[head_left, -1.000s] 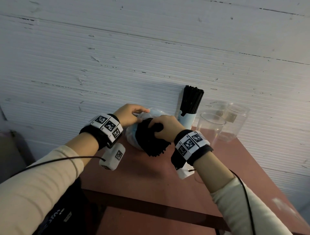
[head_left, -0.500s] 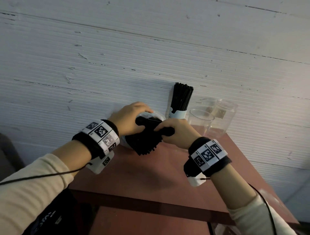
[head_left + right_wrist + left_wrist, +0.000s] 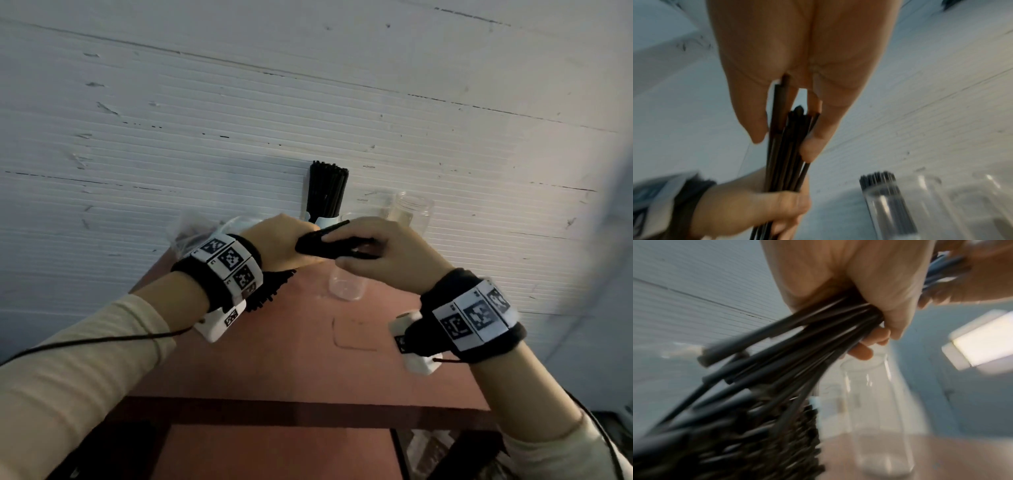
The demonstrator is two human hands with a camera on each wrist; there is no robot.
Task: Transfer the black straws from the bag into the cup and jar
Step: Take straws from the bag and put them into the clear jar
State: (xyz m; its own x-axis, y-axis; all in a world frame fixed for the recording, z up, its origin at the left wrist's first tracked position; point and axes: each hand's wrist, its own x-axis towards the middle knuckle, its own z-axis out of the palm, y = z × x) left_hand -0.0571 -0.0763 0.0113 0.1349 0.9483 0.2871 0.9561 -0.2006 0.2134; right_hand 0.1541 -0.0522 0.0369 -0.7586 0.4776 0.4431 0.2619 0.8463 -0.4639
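Left hand [image 3: 279, 245]: fist wrapped around the middle of a bundle of black straws [image 3: 781, 356], held up above the table [image 3: 308, 342].
Right hand [image 3: 380, 253]: thumb and fingers pinch the far-right end of the same bundle, just beside the left hand; the right wrist view shows the straw tips pressed between the fingertips [image 3: 809, 149].
Bundle ends: the near ends fan out loose below the left wrist, seen as black tips in the head view.
Bag [image 3: 195, 233]: clear plastic, crumpled on the far left of the table behind the left wrist; what it holds I cannot tell.
Clear cup [image 3: 346, 287]: upright on the table, right below the two hands, nothing in it that I can see.
Jar [image 3: 412, 212]: clear, at the far right by the wall, partly hidden by the right hand.
Filled container [image 3: 327, 221]: white, against the wall, between bag and jar, packed with upright black straws [image 3: 327, 190].
Wall [image 3: 239, 102]: white, ribbed, scuffed.
Wrists: both carry black bands with printed square markers and a small white camera.
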